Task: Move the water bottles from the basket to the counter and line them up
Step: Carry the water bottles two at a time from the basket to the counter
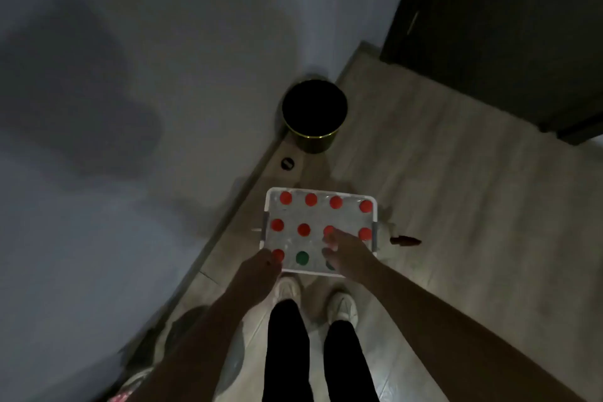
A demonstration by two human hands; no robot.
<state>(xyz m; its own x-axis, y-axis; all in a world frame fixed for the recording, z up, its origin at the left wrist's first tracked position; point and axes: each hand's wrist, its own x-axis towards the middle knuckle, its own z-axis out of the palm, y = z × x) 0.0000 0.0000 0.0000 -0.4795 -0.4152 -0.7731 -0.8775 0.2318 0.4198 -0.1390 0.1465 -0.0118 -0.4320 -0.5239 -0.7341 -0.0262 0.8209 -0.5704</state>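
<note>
Dimly, on the wooden floor sits the basket; right hand hovers loose-fingered over bottles; left hand, grip unclear.

We see through one wide head camera, looking steeply down at the floor, basket close before our shoes.

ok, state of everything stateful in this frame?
basket: on floor, holding bottles.
water bottles: upright, capped, all in basket.
left hand: at basket's near-left corner, grip hidden.
right hand: fingers spread over bottles, nothing visibly gripped.
bin: upright, lidless.
</note>
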